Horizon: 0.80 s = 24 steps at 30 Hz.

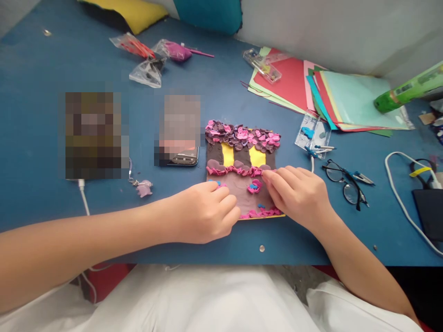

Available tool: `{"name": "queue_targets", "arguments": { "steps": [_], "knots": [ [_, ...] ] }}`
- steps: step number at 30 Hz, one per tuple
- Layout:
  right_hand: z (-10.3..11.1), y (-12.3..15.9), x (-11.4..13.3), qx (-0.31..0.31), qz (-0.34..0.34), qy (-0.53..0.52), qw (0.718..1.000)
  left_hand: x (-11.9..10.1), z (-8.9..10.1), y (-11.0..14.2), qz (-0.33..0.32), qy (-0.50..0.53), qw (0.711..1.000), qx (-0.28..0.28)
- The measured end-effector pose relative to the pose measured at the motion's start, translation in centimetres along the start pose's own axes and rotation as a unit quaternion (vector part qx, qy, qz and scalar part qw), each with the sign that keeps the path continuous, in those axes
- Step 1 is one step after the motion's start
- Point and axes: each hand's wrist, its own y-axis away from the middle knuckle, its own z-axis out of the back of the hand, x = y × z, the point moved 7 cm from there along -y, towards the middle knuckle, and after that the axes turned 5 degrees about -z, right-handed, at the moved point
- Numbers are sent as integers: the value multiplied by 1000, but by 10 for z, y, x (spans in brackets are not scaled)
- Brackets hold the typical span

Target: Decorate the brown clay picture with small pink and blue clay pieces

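Observation:
A clay relief panel lies flat on the blue table, with brown and yellow stripes and bands of pink and dark purple petals. Small pink and blue clay flowers sit on its mauve lower half. My left hand rests over the panel's lower left corner, its fingers curled in; whatever they hold is hidden. My right hand is at the right edge, fingertips pinched together against the end of the middle petal row. I cannot make out anything between those fingertips.
A phone and a blurred device stand left of the panel. Bagged clay lies farther back. Coloured paper sheets, a clear case with blue clay, glasses and a white cable occupy the right side.

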Motion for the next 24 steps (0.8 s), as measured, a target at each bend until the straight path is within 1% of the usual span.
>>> {"name": "queue_targets", "arguments": {
  "steps": [16, 21, 24],
  "knots": [
    [-4, 1, 3, -25, 3, 27, 999, 0, 1, 0, -1, -5, 1000, -4],
    [1, 1, -3, -40, -24, -6, 999, 0, 1, 0, 0, -9, 1000, -4],
    [1, -1, -5, -40, -33, -9, 999, 0, 0, 0, 0, -7, 1000, -2]
  ]
}}
